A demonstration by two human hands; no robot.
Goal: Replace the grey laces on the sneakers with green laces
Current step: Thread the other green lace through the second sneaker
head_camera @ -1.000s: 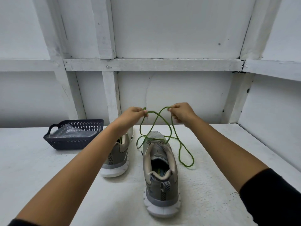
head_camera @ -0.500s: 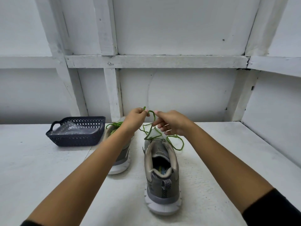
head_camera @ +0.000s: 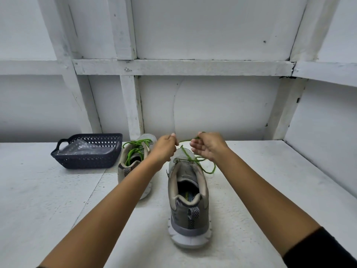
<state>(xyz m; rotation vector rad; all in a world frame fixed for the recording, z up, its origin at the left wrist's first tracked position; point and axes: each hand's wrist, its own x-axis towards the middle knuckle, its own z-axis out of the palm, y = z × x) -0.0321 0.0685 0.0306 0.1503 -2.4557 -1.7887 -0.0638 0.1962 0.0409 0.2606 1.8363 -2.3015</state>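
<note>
Two grey sneakers stand on the white table with their heels toward me. The left sneaker (head_camera: 135, 161) carries a green lace threaded through its eyelets. Over the toe of the right sneaker (head_camera: 188, 200) both hands hold a second green lace (head_camera: 193, 158). My left hand (head_camera: 164, 147) pinches one end of it. My right hand (head_camera: 207, 145) pinches the lace a short span to the right, with the other fingers spread. From the hands the lace runs down to the shoe's front eyelets, and a slack loop lies on the table to the shoe's right.
A dark blue perforated basket (head_camera: 108, 161) with crumpled clear plastic inside sits at the back left, beside the left sneaker. White panelled walls close the table (head_camera: 48, 200) behind and on the right.
The hands came close together, then drew slightly apart, pulling a short stretch of lace taut between them. The large loop that hung on the right has shrunk to a small one.
</note>
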